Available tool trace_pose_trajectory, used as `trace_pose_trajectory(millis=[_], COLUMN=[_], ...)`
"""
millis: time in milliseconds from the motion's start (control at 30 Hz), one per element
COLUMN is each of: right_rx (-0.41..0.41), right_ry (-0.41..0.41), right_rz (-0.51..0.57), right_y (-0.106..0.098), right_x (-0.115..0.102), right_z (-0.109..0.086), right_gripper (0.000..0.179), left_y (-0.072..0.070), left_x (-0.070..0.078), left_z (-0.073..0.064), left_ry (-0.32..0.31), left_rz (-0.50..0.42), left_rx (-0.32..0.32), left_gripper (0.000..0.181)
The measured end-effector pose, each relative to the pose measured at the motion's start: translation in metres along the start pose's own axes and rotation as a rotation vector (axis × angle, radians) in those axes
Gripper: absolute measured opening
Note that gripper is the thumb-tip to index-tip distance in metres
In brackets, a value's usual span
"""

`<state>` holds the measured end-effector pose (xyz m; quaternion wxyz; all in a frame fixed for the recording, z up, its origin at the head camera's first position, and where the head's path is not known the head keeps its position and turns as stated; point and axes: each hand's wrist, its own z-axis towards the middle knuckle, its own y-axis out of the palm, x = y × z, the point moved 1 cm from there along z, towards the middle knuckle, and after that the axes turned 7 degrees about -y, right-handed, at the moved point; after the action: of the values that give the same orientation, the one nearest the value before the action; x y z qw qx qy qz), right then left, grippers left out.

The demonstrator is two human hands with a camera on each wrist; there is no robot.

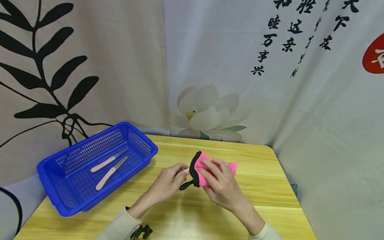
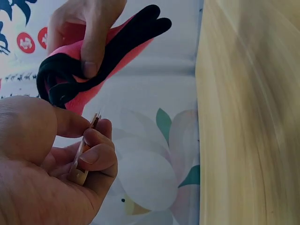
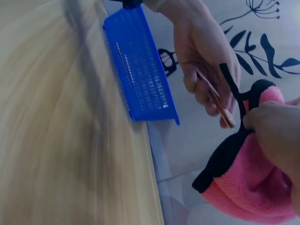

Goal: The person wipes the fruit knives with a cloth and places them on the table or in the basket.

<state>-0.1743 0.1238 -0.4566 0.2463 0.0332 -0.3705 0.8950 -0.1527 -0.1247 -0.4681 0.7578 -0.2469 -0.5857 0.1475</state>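
In the head view my left hand (image 1: 168, 183) pinches a slim, pale knife (image 1: 186, 171) between thumb and fingers. The right wrist view shows the knife (image 3: 215, 99) edge-on; the left fingers hide part of it. My right hand (image 1: 222, 185) grips a bunched pink plush cloth (image 3: 262, 187) with thick black edging and a black loop (image 1: 186, 185). The cloth's black edge lies right beside the knife's far end, just over the table. In the left wrist view the right thumb (image 2: 91, 63) presses on the black edging (image 2: 63, 61).
A blue plastic basket (image 1: 81, 155) stands at the table's left side. Inside lie two small knives (image 1: 103, 165) with pale handles. The yellow wood-grain table (image 1: 255, 186) ends at printed curtains (image 1: 129, 66) behind and on the right. A black device (image 1: 141, 232) sits by the left cuff.
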Motion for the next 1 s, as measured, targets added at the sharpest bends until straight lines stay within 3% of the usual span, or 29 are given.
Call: trace_pose_trajectory(millis=[367, 733, 1000], right_rx=[-0.068, -0.106, -0.107], right_ry=[-0.016, 0.040, 0.075], right_rz=[-0.046, -0.113, -0.108], right_y=[0.008, 0.003, 0.001], right_x=[-0.009, -0.002, 0.006], right_z=[0.000, -0.003, -0.009], right_gripper=[0.054, 0.053, 0.052], left_y=[0.000, -0.003, -0.004], left_x=[0.002, 0.002, 0.000], left_z=[-0.002, -0.005, -0.006], left_ry=[0.026, 0.018, 0.024], left_rz=[0.011, -0.009, 0.002], left_rx=[0.005, -0.016, 0.015], left_gripper=[0.022, 0.021, 0.017])
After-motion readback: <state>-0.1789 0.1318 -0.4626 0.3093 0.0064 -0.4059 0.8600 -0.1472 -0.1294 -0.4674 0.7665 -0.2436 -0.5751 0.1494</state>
